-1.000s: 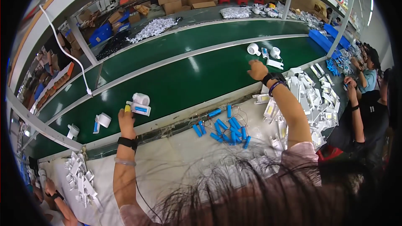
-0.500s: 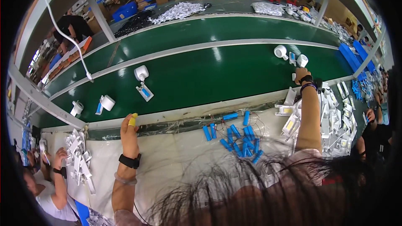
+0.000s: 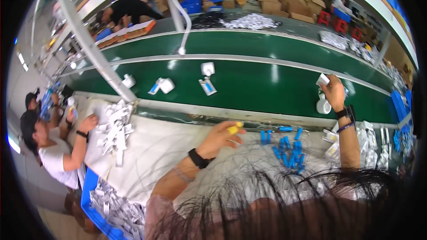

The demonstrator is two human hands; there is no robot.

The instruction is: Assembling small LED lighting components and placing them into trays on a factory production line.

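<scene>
Green conveyor belt (image 3: 267,84) sweeping across from nine o'clock to three, carrying white parts. Pale worktable (image 3: 155,146) below it, toward six. Right hand (image 3: 334,92) up at two o'clock, fingers pinched shut on a small white piece (image 3: 323,79), poised over a white round part (image 3: 323,106) on the belt's near edge. Best kept low and square over that part, grip firm. Left hand (image 3: 221,137) at centre, yellow-capped fingers (image 3: 233,129) loosely curled, apparently empty. Blue sticks (image 3: 287,151) scattered at four o'clock beside foil packets (image 3: 371,140), crowding the right forearm's path. White boxed unit (image 3: 207,78) drifting at twelve. Neighbouring worker's hand (image 3: 90,122) sorting at nine.
</scene>
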